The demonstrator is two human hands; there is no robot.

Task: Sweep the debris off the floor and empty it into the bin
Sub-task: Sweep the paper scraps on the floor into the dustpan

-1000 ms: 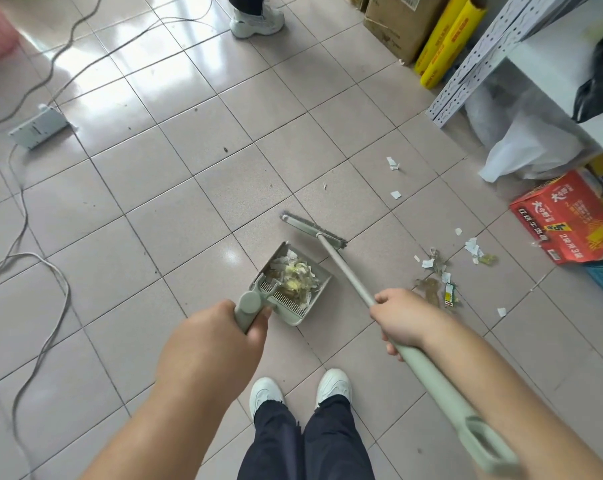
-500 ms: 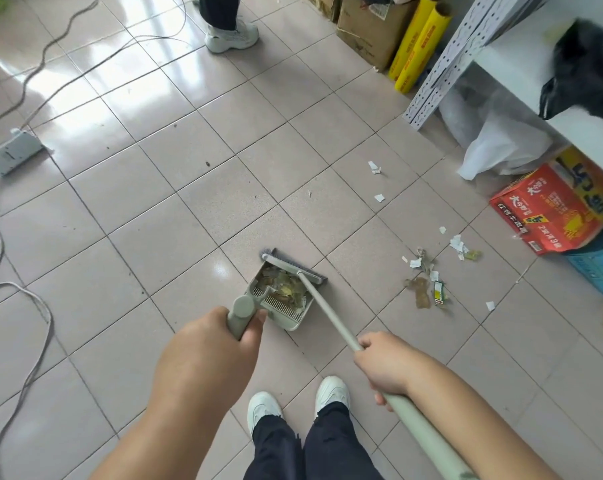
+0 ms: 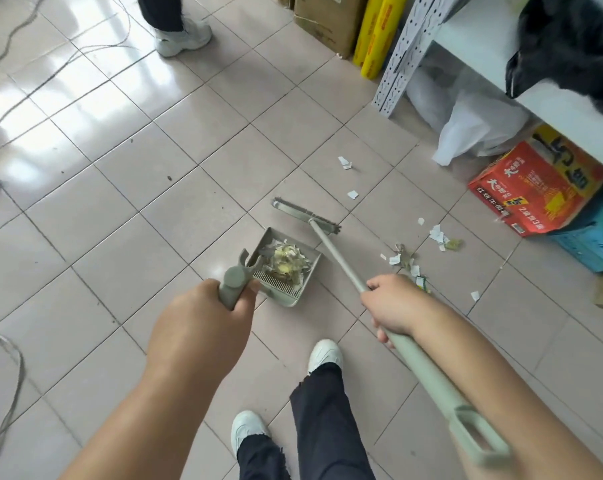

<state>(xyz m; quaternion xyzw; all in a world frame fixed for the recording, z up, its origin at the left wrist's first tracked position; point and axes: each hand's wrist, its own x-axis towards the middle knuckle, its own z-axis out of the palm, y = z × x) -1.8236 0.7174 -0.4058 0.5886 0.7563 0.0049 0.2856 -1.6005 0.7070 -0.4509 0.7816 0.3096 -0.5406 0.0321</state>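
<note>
Left hand (image 3: 203,327): clenched around the upright handle of the sage-green plastic dustpan (image 3: 286,271), a firm grip holding the pan low on the beige tiled floor (image 3: 189,216).
Right hand (image 3: 390,303): clenched around the pale green pole of the long-handled broom (image 3: 341,258), partway down its length; the hanging loop at the pole's end sticks out behind the forearm.
Broom head: a narrow flat bar with dark bristles, lying just beyond the far edge of the dustpan, close to its open lip.
Collected so far: a crumpled heap of yellowish and white paper scraps (image 3: 286,259) sits inside the dustpan, against the comb teeth at its back.
Still on the floor: a loose cluster of torn white paper bits and small wrappers (image 3: 411,261) lies to the right of the broom pole, near the red printed cardboard box (image 3: 535,188); two more white scraps (image 3: 345,162) lie apart, farther out on the tiles.
Bin: none in view, so I cannot tell where the pan will be emptied.
Progress: judged roughly half done; one pile is in the pan, the right-hand scatter and the outlying scraps remain, and emptying has not begun.
</note>
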